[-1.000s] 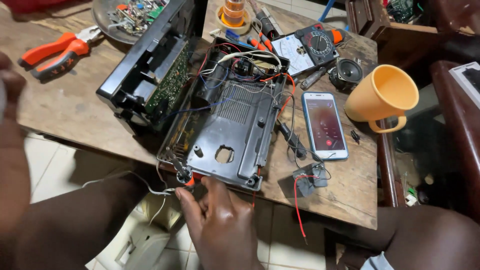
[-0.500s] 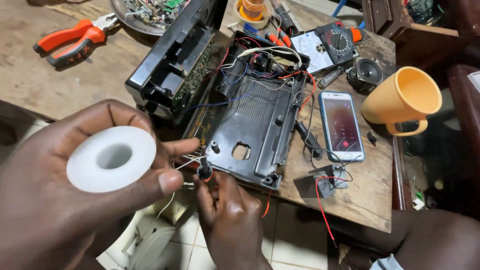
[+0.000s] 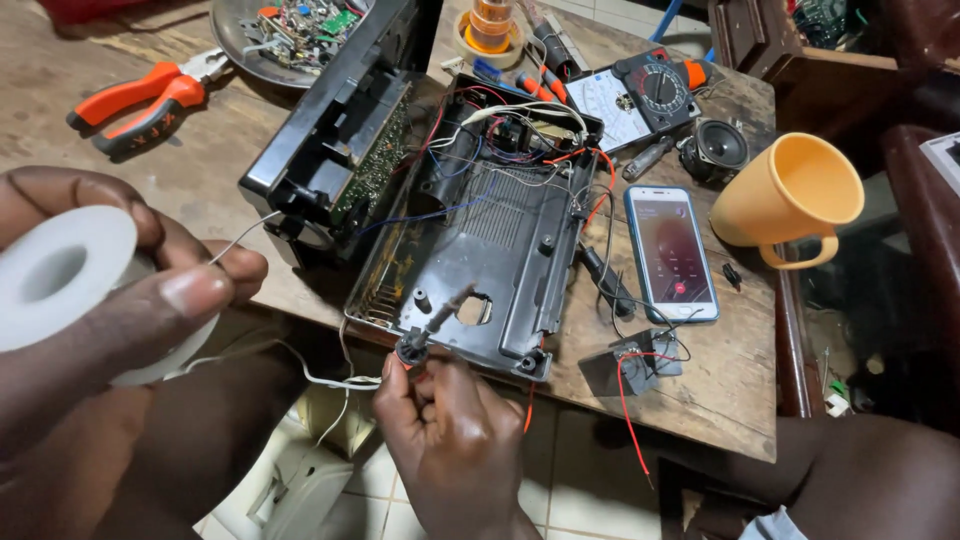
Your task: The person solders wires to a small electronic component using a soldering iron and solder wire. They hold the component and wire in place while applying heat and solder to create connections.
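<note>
The left hand [image 3: 110,330] holds a white spool [image 3: 60,285], thumb and fingers clamped on its rim, well to the left of the open black case [image 3: 480,250]. A thin wire [image 3: 250,230] runs from the spool toward the case. The right hand [image 3: 450,430] sits at the case's near edge, fingers pinched together on a soldering iron [image 3: 425,335] whose tip reaches into the shell; white leads [image 3: 330,375] trail left from that spot. Red and white wires [image 3: 530,130] crowd the case's far end, and a black housing [image 3: 330,150] with a green board leans against its left side. Right of the case lie a phone [image 3: 672,252], then an orange mug [image 3: 785,195] on its side. Beyond the case lie a multimeter [image 3: 640,95] and a small speaker [image 3: 720,148]. Orange pliers [image 3: 140,100] lie far left of the case on the table [image 3: 100,140].
</note>
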